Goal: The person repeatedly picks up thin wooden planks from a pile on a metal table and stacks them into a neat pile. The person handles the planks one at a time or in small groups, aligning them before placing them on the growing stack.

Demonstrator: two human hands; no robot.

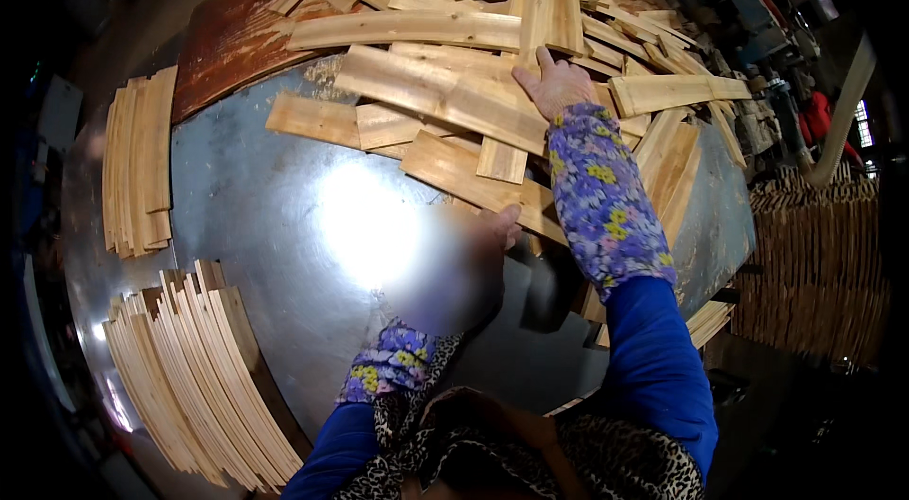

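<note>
A heap of flat wooden boards covers the far half of the table, several lying crosswise over one another. My left hand (506, 225) is at the near edge of a wooden board (464, 170), its visible fingers closed round that edge; a blurred patch hides most of this hand and wrist. My right hand (561, 86) reaches farther out and rests on the heap, palm down with thumb and fingers apart. Just left of it lies a long, wide board (440, 95). An upright-lying board (565, 3) extends beyond its fingertips. Flowered sleeves cover both forearms.
Two bundles of thin wooden strips, one farther (138, 159) and one nearer (194, 377), stand along the left of the grey metal table (246, 187). A worn reddish panel (227, 50) lies at the far left. Stacked wood (810, 263) and machinery are at the right.
</note>
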